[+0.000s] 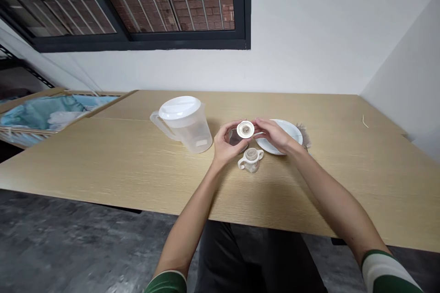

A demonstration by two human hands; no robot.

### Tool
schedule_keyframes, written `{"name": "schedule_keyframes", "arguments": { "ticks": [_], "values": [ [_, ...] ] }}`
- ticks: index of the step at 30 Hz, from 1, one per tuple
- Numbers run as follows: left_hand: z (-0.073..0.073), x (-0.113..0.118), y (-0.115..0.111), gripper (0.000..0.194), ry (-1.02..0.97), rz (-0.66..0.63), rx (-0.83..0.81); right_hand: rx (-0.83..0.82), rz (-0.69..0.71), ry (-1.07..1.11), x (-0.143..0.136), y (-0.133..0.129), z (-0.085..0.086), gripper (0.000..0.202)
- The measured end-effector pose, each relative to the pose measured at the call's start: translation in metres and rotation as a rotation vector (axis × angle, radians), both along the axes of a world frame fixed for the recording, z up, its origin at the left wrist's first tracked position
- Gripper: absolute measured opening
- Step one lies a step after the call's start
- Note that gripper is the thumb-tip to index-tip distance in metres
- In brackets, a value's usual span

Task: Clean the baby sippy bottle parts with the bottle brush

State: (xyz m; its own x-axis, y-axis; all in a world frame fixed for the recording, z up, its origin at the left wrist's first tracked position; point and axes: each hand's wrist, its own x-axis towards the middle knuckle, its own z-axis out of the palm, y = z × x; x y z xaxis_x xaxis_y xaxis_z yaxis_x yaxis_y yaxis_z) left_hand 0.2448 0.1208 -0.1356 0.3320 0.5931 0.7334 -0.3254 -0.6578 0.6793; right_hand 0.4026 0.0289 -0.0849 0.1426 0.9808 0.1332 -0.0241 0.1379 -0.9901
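Note:
Between my hands, above the table, is a round cream-white piece (245,129) with rings around a small centre. My left hand (227,143) has its fingers curled round the left side of this piece. From the right, the fingertips of my right hand (271,133) hold its edge. A dark, clear round object (235,138) shows partly behind my left fingers; its shape is mostly hidden. Just below my hands, a small clear container with a white two-handled collar (251,156) stands on the table. Behind my right hand lies a white plate (291,130).
A translucent lidded pitcher (190,126) stands left of my hands on the wooden table (137,160). A grey bristly object (304,136) lies at the plate's right edge. Farther right is a small pale strip (365,122). Lined bins (41,112) are at the far left.

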Motion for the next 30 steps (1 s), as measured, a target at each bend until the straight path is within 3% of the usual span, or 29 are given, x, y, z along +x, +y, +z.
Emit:
{"name": "schedule_keyframes", "arguments": {
  "ticks": [2, 4, 8, 14, 26, 30],
  "values": [
    [0.001, 0.0, 0.0, 0.055, -0.016, 0.018, 0.023, 0.074, 0.082, 0.004, -0.001, -0.002, 0.001, 0.035],
    [0.001, 0.0, 0.0, 0.052, -0.03, 0.042, 0.06, 0.155, 0.078, -0.061, -0.003, -0.005, 0.003, 0.036],
    [0.001, -0.001, 0.0, 0.044, -0.028, 0.094, 0.149, 0.194, 0.003, -0.222, -0.009, -0.01, 0.004, 0.04],
    [0.001, -0.002, -0.003, 0.04, 0.006, 0.176, 0.255, 0.19, -0.141, -0.255, -0.019, -0.006, -0.001, 0.032],
    [0.0, 0.0, -0.002, 0.034, -0.004, 0.144, 0.264, 0.163, -0.15, -0.241, -0.015, -0.005, -0.001, 0.03],
    [-0.001, 0.002, -0.001, 0.041, -0.053, 0.101, 0.155, 0.175, -0.125, -0.249, -0.012, -0.007, 0.003, 0.036]
  ]
}}
